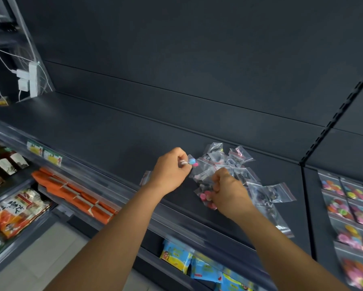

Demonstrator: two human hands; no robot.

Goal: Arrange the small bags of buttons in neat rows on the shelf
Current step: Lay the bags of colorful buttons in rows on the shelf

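Left hand (170,169) pinches a button bag (192,161) (orientation unclear); right hand (229,189) grips another (206,198).

On a dark shelf (113,127), the left hand (169,171) pinches a small bag of blue and pink buttons (192,161). The right hand (229,189) grips a bag of pink buttons (206,197) at the near edge of a loose pile of clear bags (239,164). Rows of colourful button bags (344,202) lie far right.

Bare dark shelf (105,131) is lying open from nine to twelve o'clock of the heap of bags (235,171); laid-out bag rows (348,208) are crowding three o'clock.
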